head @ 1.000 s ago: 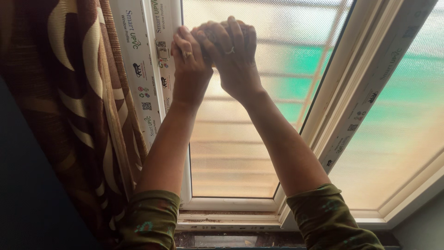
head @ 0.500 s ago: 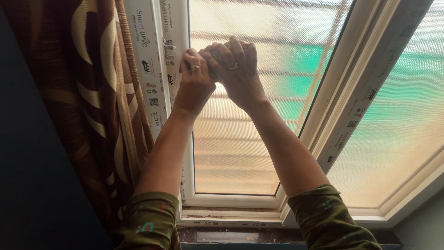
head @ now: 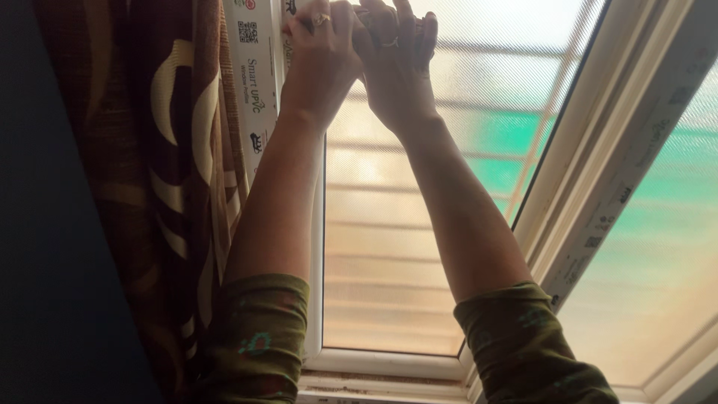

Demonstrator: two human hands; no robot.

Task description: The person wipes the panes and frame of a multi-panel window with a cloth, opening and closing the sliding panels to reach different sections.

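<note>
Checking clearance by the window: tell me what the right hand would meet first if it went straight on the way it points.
The right hand points up along the frosted pane; its fingertips reach the picture's top edge, so the way ahead is out of view.

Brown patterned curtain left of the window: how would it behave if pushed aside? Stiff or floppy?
Likely floppy: the curtain hangs in soft vertical folds beside the white window frame. Probably light and would bunch rather than slide as one sheet. Neither the left hand nor the right hand touches it.
</note>
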